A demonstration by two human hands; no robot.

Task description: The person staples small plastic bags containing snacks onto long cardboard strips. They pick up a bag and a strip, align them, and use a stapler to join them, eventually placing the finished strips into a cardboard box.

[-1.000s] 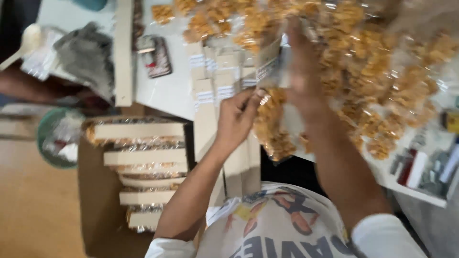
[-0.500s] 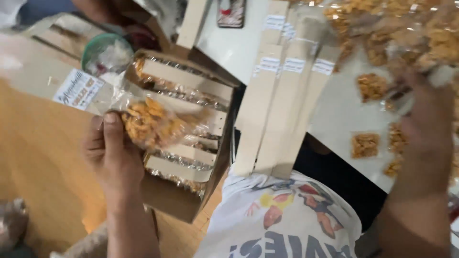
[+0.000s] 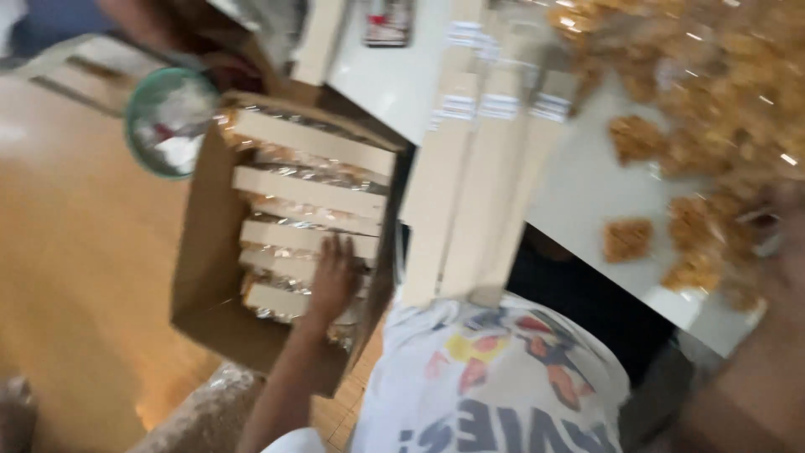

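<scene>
Packing step: left hand (image 3: pixel 334 281) lies flat, fingers spread, pressing a clear snack packet (image 3: pixel 277 279) into the cardboard box (image 3: pixel 201 252), gripping nothing. Right hand (image 3: pixel 784 243) blurred beside loose snack squares (image 3: pixel 627 239); grasp unreadable. Next move probably needs another packet fetched.

- Clear snack packets (image 3: pixel 306 220) with pale card headers, stacked in rows, filling the cardboard box (image 3: pixel 205 277), lying flat.
- Nearest packet pressed under left hand (image 3: pixel 334 281), by the box's near right wall.
</scene>
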